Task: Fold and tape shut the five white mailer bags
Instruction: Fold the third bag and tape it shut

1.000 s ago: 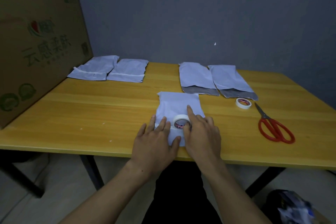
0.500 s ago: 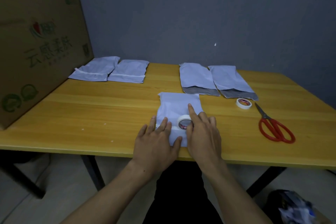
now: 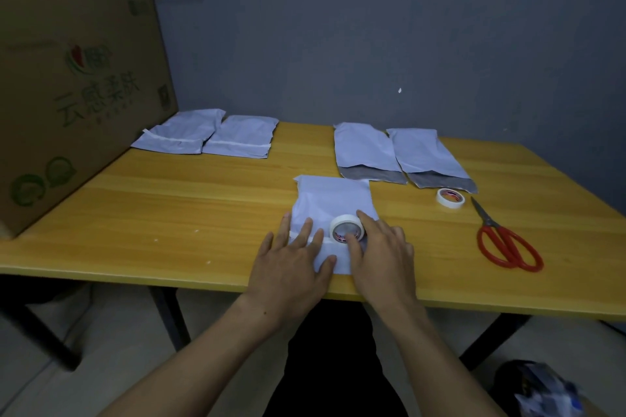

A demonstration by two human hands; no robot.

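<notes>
Centrally, near the front edge of the yellow wooden table (image 3: 169, 213), a white plastic mailer bag (image 3: 333, 200) is lying with its lower end folded up. Its fold is being pressed by the left hand (image 3: 293, 267), lying flat with fingers spread and gripping nothing. Alongside, the right hand (image 3: 382, 261) is pinching a white roll of tape (image 3: 347, 228) between thumb and forefinger on the bag, a strip running leftward under the left fingers. Two taped bags (image 3: 206, 137) are lying far left, two unsealed bags (image 3: 399, 154) far right, near a second tape roll (image 3: 450, 197) and red-handled scissors (image 3: 504, 244).
</notes>
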